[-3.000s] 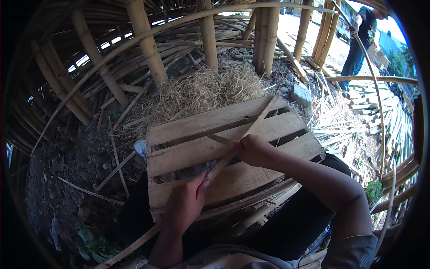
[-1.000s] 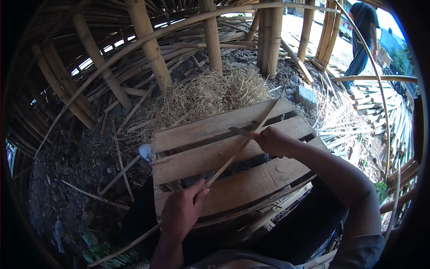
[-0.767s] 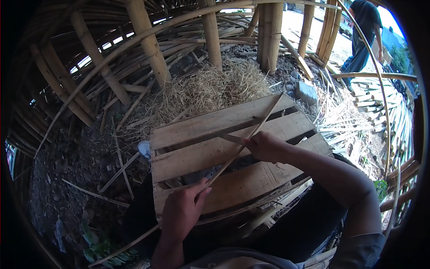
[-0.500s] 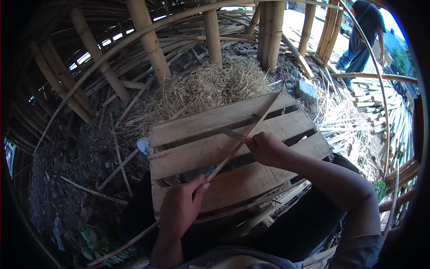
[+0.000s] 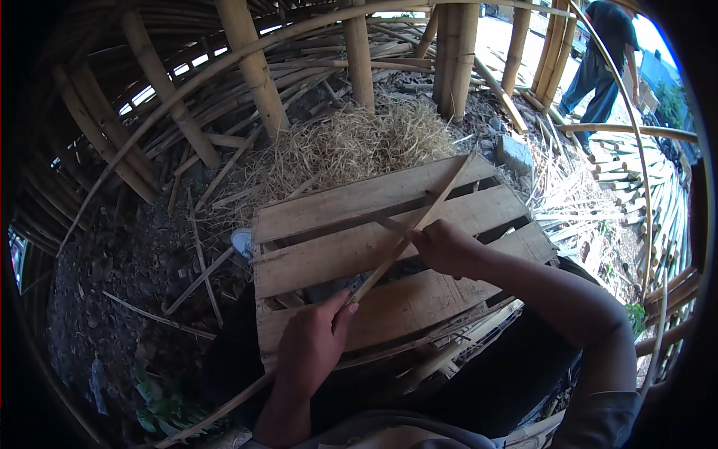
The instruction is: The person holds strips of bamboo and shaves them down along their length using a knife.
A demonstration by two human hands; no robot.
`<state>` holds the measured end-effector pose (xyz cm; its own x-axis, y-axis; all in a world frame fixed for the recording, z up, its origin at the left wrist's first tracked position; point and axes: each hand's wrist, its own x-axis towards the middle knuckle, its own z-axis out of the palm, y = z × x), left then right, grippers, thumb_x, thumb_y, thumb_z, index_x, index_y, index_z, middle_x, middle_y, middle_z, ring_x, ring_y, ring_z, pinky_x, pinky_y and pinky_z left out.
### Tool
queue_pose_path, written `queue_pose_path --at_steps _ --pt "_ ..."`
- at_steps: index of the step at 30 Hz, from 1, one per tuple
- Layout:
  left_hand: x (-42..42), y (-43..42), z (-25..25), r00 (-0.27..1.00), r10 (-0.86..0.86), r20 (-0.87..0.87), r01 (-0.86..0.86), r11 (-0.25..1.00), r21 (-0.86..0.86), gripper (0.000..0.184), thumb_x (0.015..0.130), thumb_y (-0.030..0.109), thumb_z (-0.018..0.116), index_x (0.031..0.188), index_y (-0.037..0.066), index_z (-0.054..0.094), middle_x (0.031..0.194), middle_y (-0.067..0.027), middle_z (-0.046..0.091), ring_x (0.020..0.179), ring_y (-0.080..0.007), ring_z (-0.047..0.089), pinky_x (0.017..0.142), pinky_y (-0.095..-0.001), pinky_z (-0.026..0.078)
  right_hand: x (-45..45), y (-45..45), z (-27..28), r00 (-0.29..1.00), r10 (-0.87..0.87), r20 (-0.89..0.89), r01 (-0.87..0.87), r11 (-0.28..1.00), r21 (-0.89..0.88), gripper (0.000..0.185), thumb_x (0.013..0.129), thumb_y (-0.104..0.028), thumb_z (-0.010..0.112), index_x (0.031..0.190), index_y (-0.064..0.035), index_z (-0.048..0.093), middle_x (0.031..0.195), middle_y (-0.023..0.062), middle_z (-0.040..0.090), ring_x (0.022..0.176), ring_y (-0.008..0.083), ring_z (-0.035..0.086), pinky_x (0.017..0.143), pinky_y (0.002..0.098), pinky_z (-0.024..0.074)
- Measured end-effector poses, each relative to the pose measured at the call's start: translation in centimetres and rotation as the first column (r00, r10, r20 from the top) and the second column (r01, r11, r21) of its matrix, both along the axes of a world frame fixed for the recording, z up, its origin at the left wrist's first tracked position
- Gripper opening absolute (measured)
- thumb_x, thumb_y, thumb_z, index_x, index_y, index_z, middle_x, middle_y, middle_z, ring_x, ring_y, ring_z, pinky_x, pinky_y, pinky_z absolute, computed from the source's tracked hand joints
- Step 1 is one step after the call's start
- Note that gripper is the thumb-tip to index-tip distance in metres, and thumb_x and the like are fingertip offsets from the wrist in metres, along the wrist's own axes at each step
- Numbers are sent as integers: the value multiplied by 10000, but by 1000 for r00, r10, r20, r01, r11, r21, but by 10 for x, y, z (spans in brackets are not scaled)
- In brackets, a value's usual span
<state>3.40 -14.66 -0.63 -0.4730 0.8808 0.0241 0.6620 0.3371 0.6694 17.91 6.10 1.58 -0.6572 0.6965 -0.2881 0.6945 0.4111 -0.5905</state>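
A long, thin bamboo strip [image 5: 449, 188] runs diagonally across a slatted wooden platform [image 5: 321, 263] in front of me. My left hand [image 5: 310, 346] is closed around the strip near the platform's front-left edge, and its lower end passes below that hand to the bottom left. My right hand [image 5: 447, 249] is closed on a knife, its handle hidden in the fist. The knife's blade [image 5: 390, 224] points left and crosses the strip at about the platform's middle. The strip's far end reaches the platform's back edge.
A heap of pale shavings [image 5: 359, 146] lies behind the platform, beside a grey block [image 5: 514, 153]. Bamboo posts [image 5: 254, 71] stand beyond. Cut bamboo poles [image 5: 636, 194] are stacked at right. A person [image 5: 602, 67] stands at the upper right. Loose strips [image 5: 200, 280] lie at left.
My left hand has shifted slightly to the right along with the strip, which shows a broader face now. The right hand and knife stay nearly in place. The person behind has changed stance a little.
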Motion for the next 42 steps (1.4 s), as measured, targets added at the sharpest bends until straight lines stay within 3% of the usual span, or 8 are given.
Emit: queue_pose_path --at_steps 1,4,10,13,24,27,31,42 --pt "-1 1 0 999 -8 32 8 1000 22 322 935 269 615 1147 31 659 816 -251 650 774 -373 674 659 -380 498 5 18 -62 928 260 -268 -71 826 559 562 1031 -407 373 845 50 641 504 91 535 416 206 601 363 328 466" --pt "-1 1 -1 1000 -1 20 1 1000 -4 320 934 264 615 1147 28 658 821 -256 645 774 -369 676 657 -375 498 5 31 0 983 -151 107 149 989 27 519 1028 -378 387 873 47 640 561 130 576 451 223 618 390 350 477" --pt "0 5 -5 999 1 40 -3 1000 30 323 933 274 617 1142 31 662 817 -256 643 769 -373 672 651 -382 494 -2 -15 -28 941 207 -269 -119 943 311 554 1013 -369 411 762 82 611 589 240 606 631 424 655 602 490 530" --pt "2 2 -4 1000 8 -14 -8 1000 23 321 933 272 617 1141 32 662 828 -258 641 772 -380 668 651 -393 493 6 33 -9 969 -219 112 218 976 26 592 1013 -387 411 685 63 613 576 242 594 616 424 647 565 482 503" --pt "5 3 6 1000 13 27 -12 999 -34 322 931 270 619 1139 28 661 852 -253 651 781 -375 670 665 -389 501 3 22 -7 980 -115 162 113 993 23 438 1007 -316 428 873 52 625 721 287 629 762 495 630 695 529 514" --pt "7 5 5 1000 5 22 -5 1000 -7 322 930 268 620 1141 28 659 851 -253 649 784 -379 669 666 -390 500 -3 -21 -52 899 202 -388 -35 917 398 516 1009 -350 460 747 63 624 591 267 581 568 448 617 566 480 495" --pt "3 3 -5 1000 -6 8 6 999 52 316 930 269 618 1147 42 658 846 -256 644 796 -386 664 664 -394 498 2 26 -14 990 -136 47 131 987 97 496 994 -313 442 712 57 614 648 301 596 715 502 615 638 555 489" --pt "5 5 6 1000 11 -1 -11 1000 -21 313 924 264 626 1136 36 662 843 -252 644 783 -386 660 660 -387 498 -1 9 -15 996 -87 -24 88 991 99 496 1005 -332 417 788 51 646 650 287 608 698 478 633 599 510 508"
